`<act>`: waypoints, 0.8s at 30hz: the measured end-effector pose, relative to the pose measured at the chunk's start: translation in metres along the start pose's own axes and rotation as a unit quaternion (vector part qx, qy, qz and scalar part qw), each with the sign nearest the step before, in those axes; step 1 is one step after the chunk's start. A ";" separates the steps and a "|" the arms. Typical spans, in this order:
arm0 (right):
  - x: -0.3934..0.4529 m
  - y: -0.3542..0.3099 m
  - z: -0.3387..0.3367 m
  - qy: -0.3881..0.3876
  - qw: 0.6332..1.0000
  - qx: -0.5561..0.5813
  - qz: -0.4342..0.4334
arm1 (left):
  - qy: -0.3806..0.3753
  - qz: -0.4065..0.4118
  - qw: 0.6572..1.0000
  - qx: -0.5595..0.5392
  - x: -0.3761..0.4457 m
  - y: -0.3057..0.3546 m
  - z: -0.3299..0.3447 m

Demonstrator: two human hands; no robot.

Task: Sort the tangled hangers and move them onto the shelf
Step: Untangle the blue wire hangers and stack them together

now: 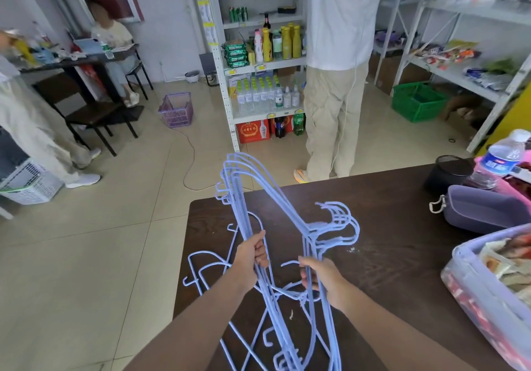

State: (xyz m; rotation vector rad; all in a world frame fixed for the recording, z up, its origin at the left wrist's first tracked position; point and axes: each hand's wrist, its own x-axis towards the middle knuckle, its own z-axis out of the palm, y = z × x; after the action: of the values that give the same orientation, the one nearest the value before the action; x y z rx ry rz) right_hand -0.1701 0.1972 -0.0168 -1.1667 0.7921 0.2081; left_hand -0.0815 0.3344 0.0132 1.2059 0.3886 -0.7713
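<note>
Both hands clamp the bundle of blue hangers (275, 227) above the table (388, 227), left hand (253, 253) and right hand (321, 278) side by side at mid-frame, its long axis running toward the shelf (258, 66) at upper centre.

Hidden, cropped and blurred parts

The blue hangers (275, 255) run off the bottom edge at six o'clock, and where they cross, their number cannot be told. The left hand (251, 255) covers the wires it grips; the right hand (324, 281) likewise. At three o'clock the clear bin (471, 281) is cut by the edge. The standing person (336, 54) at twelve o'clock is cropped above the shoulders.
</note>
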 end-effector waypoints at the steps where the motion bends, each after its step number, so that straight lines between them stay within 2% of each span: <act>1: 0.000 -0.005 0.001 0.007 1.000 0.006 -0.026 | 0.008 0.006 1.000 0.005 0.000 0.002 0.001; 4: -0.002 -0.020 0.004 0.023 0.995 -0.032 -0.095 | 0.036 0.028 0.998 0.031 -0.005 0.015 0.003; 6: -0.005 -0.031 0.006 0.066 0.979 -0.131 -0.140 | 0.058 0.057 0.995 0.055 -0.006 0.026 0.003; 8: -0.011 -0.043 0.008 0.117 0.947 -0.238 -0.180 | 0.110 0.112 0.982 0.106 -0.003 0.038 0.000; 9: -0.015 -0.049 0.008 0.130 0.931 -0.280 -0.197 | 0.164 0.163 0.957 0.177 -0.006 0.045 -0.001; 10: -0.018 -0.057 0.008 0.134 0.914 -0.318 -0.213 | 0.221 0.221 0.913 0.262 -0.007 0.050 -0.002; 12: -0.023 -0.073 0.009 0.131 0.884 -0.381 -0.237 | 0.272 0.349 0.807 0.391 -0.017 0.061 0.000; 15: -0.028 -0.096 0.009 0.108 0.846 -0.455 -0.255 | 0.214 0.461 0.678 0.530 -0.026 0.076 0.006; 17: -0.031 -0.107 0.009 0.083 0.816 -0.506 -0.265 | 0.173 0.467 0.579 0.645 -0.029 0.081 0.010; 19: -0.032 -0.111 0.009 0.058 0.796 -0.543 -0.259 | 0.149 0.441 0.503 0.729 -0.028 0.082 0.013; 21: -0.032 -0.107 0.009 0.035 0.776 -0.579 -0.248 | 0.132 0.395 0.455 0.787 -0.026 0.079 0.017; 22: -0.031 -0.104 0.009 0.033 0.764 -0.595 -0.246 | 0.119 0.375 0.445 0.805 -0.026 0.075 0.018; 24: -0.033 -0.096 0.009 0.041 0.732 -0.631 -0.255 | 0.091 0.328 0.461 0.819 -0.026 0.064 0.016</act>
State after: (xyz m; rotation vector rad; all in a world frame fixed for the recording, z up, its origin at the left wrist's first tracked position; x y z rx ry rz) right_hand -0.1386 0.1741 0.0773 -2.6629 0.2759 0.2336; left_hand -0.0563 0.3372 0.0794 2.9963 -1.0103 -0.0480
